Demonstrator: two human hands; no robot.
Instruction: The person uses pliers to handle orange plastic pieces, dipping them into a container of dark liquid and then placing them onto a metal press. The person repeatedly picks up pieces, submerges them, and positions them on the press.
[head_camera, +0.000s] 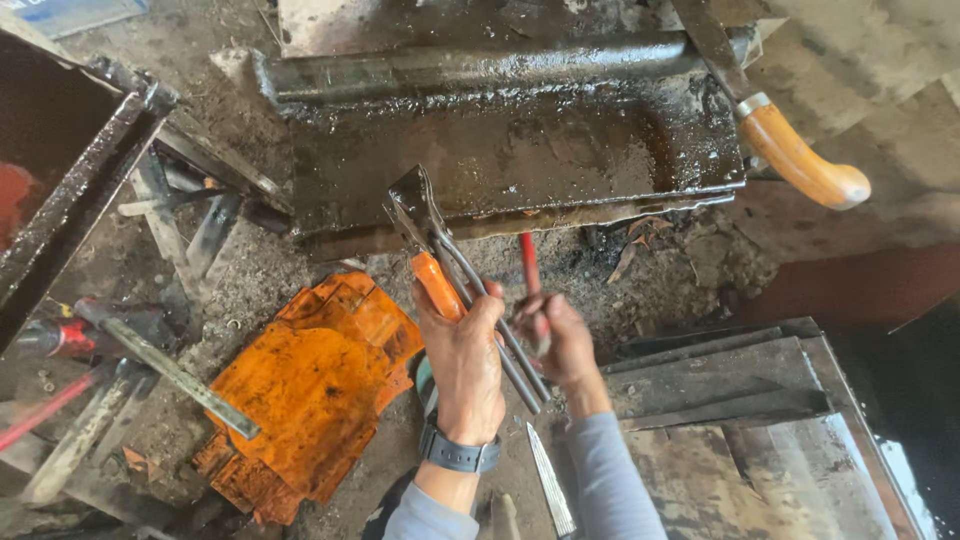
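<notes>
A grimy metal workshop: oily steel trough (520, 150), scattered tools, scrap plates (720, 385)

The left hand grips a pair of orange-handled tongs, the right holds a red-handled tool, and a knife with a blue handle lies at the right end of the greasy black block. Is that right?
Not quite. The knife at the right end of the greasy black block has an orange handle, not blue, as the head view shows. The rest holds: the left hand grips orange-handled tongs and the right hand holds a red-handled tool.
</notes>
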